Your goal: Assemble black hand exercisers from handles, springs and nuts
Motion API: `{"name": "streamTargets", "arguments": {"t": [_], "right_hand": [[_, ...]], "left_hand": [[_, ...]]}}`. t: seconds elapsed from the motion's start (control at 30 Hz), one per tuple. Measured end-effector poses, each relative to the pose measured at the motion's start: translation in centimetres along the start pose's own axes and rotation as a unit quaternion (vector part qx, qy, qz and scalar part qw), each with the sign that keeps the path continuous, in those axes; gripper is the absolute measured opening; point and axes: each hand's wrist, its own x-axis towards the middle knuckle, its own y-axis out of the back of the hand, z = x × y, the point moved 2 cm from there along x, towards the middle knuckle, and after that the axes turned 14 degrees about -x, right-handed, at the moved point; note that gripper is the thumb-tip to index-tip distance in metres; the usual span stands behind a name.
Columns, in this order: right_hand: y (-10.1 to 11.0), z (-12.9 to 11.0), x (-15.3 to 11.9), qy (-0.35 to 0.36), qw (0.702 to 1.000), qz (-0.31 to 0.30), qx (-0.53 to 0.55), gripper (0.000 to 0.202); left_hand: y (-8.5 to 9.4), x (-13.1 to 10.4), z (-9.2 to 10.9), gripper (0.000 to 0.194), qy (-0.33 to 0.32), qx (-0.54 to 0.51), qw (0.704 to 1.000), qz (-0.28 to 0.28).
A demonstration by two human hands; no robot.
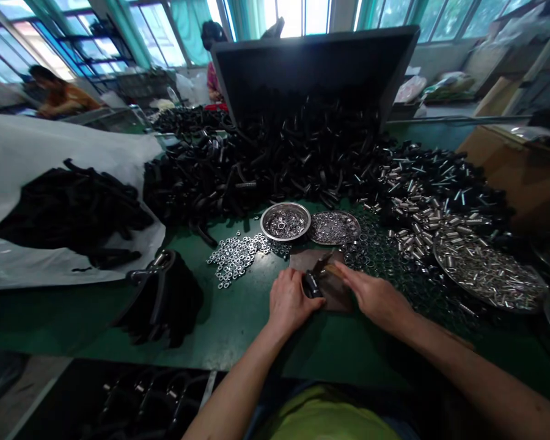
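My left hand (289,300) is closed around a small curved black part (311,285), pressing it on a flat brownish plate (338,299) on the bench. In my right hand (376,299) is a hammer (333,269) with a wooden handle. Its dark head is just above or against the black part; I cannot tell whether they touch. Behind the plate stand a round metal bowl (268,234) and a shallow dish (334,227) of tiny metal pieces. Loose nuts or rings (231,261) lie left of the plate.
Black curved parts (275,159) are heaped before a large tilted bin (321,67). Springs (417,223) and a tray of pins (490,269) lie right. A bundle of black parts (162,299) and a white sack (73,137) sit left. Two people are beyond the bench.
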Motion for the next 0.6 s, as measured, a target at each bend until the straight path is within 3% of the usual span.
{"name": "streamTargets", "arguments": {"t": [0.1,0.2,0.3,0.37,0.43,0.5,0.57,0.6], "right_hand": [[-0.8,2.4,-0.4,-0.06,0.995,0.012,-0.085,0.046],[-1.1,6.3,-1.8,-0.159,0.965,0.053,-0.199,0.045],[-1.9,9.9,-3.2,-0.214,0.938,0.046,-0.27,0.041],[-2.2,10.5,-3.4,-0.221,0.937,0.053,-0.265,0.039],[-2.0,9.0,-2.7,-0.212,0.958,0.086,-0.174,0.041],[-1.3,5.7,-1.4,-0.167,0.98,0.106,0.003,0.046],[-0.6,1.9,0.1,-0.089,0.978,0.08,0.174,0.046],[-0.1,0.3,0.8,-0.065,0.972,0.085,0.208,0.042]], "left_hand": [[-0.1,-0.1,0.2,0.054,0.005,-0.006,1.0,0.007],[-0.1,-0.2,0.2,0.054,0.02,-0.029,0.999,0.026],[0.1,-0.4,0.2,0.051,0.053,-0.105,0.991,0.064],[0.3,-0.6,0.5,0.052,0.073,-0.192,0.975,0.089],[0.2,-0.9,1.2,0.054,0.088,-0.282,0.95,0.1],[-0.2,-1.3,2.4,0.056,0.096,-0.35,0.927,0.094],[-0.7,-1.3,3.4,0.052,0.067,-0.388,0.917,0.061],[-0.7,-1.0,3.6,0.048,0.038,-0.399,0.916,0.031]]}}
